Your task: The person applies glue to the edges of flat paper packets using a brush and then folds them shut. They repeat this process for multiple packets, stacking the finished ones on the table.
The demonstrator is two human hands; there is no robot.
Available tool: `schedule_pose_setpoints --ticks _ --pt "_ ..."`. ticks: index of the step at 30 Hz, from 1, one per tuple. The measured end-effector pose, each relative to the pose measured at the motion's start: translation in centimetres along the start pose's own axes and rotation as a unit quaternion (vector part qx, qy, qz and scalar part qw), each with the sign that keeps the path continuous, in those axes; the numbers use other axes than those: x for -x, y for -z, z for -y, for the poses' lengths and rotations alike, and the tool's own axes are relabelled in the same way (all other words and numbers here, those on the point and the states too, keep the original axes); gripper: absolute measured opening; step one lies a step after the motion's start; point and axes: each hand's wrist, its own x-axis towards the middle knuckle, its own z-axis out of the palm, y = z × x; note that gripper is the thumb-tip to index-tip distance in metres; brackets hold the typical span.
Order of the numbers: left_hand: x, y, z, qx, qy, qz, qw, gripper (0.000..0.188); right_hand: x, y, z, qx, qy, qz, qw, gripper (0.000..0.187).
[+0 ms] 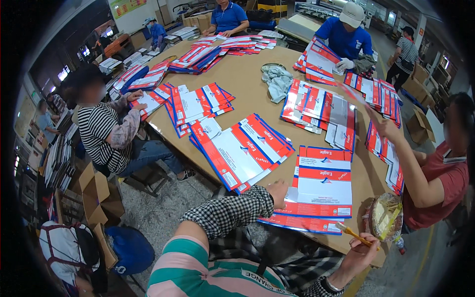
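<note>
My left hand (278,193) rests on the left edge of a stack of flat printed carton blanks (324,185) in red, white and blue, its fingers lying on the card. My right hand (358,255) is closed around the yellow handle of a paste brush (362,239). The brush's pale bristles point toward the lower right corner of the stack, over the table edge side. Beside that hand, a round bowl of cream-coloured paste (380,214) stands at the table's right edge, with a yellow strip across it.
More blanks lie in fanned piles (242,151) across the brown table (247,84). A crumpled pale cloth (277,81) lies mid-table. Co-workers sit around it; one in a red shirt (435,183) lifts a blank at right. An open cardboard box (101,195) and a blue stool (129,250) stand left.
</note>
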Motion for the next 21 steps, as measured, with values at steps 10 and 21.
schedule_pose_setpoints --ticks 10,21 --pt "-1.6 -1.8 1.3 0.068 -0.075 -0.090 0.991 0.068 -0.4 0.0 -0.8 -0.009 -0.012 0.008 1.000 0.030" --pt "-1.4 -0.7 0.6 0.095 -0.058 -0.072 0.991 0.062 -1.3 -1.0 -0.7 -0.030 -0.022 0.020 0.999 0.031"
